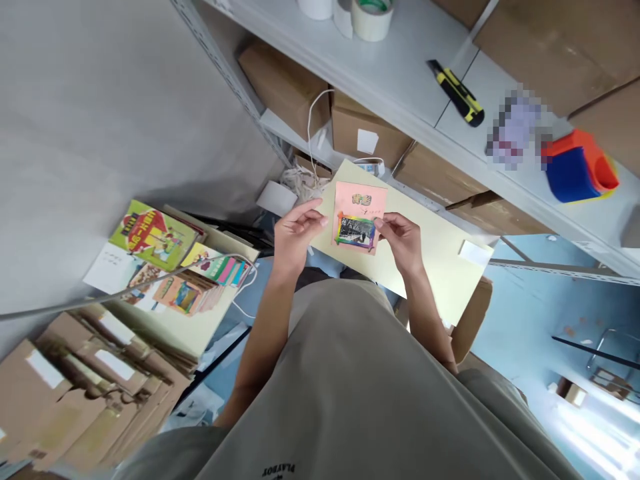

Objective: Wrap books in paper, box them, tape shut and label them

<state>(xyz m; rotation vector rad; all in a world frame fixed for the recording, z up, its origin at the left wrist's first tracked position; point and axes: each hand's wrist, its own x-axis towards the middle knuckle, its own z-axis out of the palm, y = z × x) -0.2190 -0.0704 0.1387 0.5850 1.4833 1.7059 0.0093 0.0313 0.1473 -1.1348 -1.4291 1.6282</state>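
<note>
Pink card [360,217] held mid-frame, both hands on it

Left hand [294,233] fingers pinch its left edge, right hand [400,237] fingers pinch the right edge.

Even, soft daylight fills the tilted wide-angle view; glare washes out the floor [595,427] at lower right, shelf [400,73] lines bow near the edges, and one patch is pixelated.

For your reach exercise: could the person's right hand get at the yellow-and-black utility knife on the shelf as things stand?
Probably yes: the utility knife lies uncovered on the open shelf, but the right hand is pinching the pink card.
</note>
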